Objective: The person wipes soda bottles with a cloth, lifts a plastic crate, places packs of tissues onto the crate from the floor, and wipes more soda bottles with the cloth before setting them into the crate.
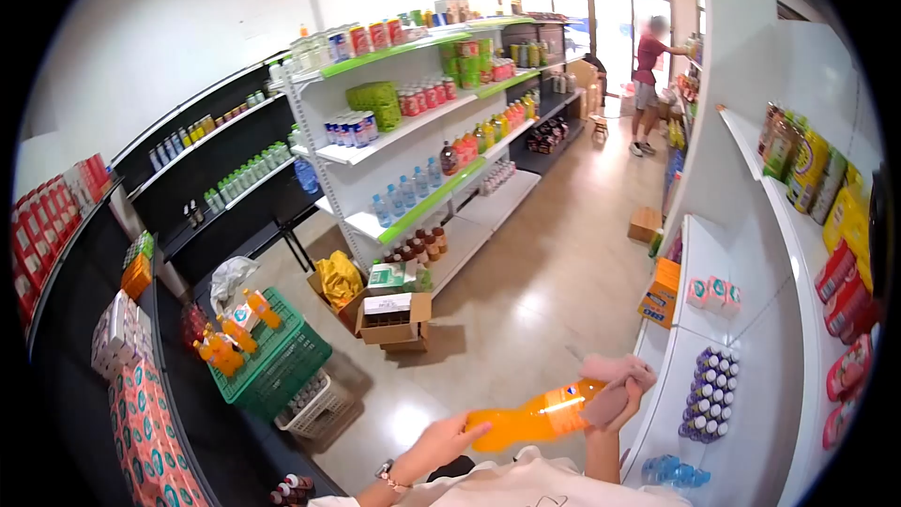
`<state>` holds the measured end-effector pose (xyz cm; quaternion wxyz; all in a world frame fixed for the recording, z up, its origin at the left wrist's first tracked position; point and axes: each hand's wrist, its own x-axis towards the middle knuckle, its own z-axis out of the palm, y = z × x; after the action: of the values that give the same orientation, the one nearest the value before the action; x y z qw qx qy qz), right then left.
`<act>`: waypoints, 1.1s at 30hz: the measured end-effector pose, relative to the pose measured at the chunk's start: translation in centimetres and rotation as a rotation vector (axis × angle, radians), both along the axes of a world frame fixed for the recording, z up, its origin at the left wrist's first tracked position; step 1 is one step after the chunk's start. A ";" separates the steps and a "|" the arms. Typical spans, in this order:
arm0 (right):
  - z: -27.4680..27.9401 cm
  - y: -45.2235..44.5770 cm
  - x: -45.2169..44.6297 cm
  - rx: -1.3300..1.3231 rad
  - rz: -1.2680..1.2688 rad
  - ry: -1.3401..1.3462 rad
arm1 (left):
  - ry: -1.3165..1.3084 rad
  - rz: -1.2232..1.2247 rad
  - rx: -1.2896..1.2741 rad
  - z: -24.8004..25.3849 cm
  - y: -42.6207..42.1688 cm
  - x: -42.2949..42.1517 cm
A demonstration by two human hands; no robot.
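An orange drink bottle (535, 421) lies roughly level in front of my body at the bottom centre. My left hand (449, 441) is wrapped round one end of it. At the other end, near the neck, my right hand (615, 413) presses a pinkish-grey cloth (608, 398) against the bottle. Several more orange bottles (221, 353) stand and lean on a green crate (282, 366) to the left.
A white basket (324, 413) sits below the green crate. An open cardboard box (394, 324) is on the floor ahead. Stocked shelves (450, 197) run down the middle; a white shelf (685, 338) is at the right. A person (646, 75) stands far back.
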<state>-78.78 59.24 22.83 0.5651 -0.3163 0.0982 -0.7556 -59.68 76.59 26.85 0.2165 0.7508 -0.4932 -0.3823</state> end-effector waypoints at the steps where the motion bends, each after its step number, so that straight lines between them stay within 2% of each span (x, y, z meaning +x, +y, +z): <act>1: 0.0 0.1 -0.3 0.001 -0.012 0.020 | -0.139 -0.044 -0.113 0.0 -0.2 0.1; 3: 0.1 0.2 -0.5 -0.003 -0.023 0.054 | -0.418 -0.121 -0.353 -0.3 -0.8 0.5; 4: 0.3 0.2 -0.5 -0.030 -0.017 0.030 | -0.450 -0.146 -0.375 -0.2 -1.1 0.4; 10: 2.3 0.7 -1.4 -0.004 -0.094 -0.023 | -0.442 -0.333 -0.376 0.7 -2.5 0.3; 16: 1.8 -0.5 -2.9 -0.088 -0.194 -0.020 | -0.345 -0.367 -0.507 1.8 -3.6 -0.1; 19: 2.2 -0.7 -2.8 0.067 -0.223 -0.166 | -0.240 -0.351 -0.562 1.8 -3.6 -0.5; 25: -0.7 -2.4 -3.9 -0.310 0.273 -0.208 | 0.224 -0.395 -0.398 1.1 -2.7 -0.9; 28: -0.8 -1.1 -4.1 -0.103 0.212 -0.212 | 0.387 -0.317 -0.269 1.1 -2.2 -1.4; 31: 0.8 -0.5 -3.8 -0.250 0.293 -0.193 | 0.403 -0.295 -0.319 -0.5 -2.0 -1.3; 33: -0.2 0.2 -4.1 -0.094 0.181 -0.230 | 0.467 -0.239 -0.348 -1.5 -1.8 -1.6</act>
<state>-82.93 59.44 22.67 0.6230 -0.2611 -0.0316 -0.7367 -61.29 74.82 25.35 0.4026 0.5310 -0.5730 -0.4771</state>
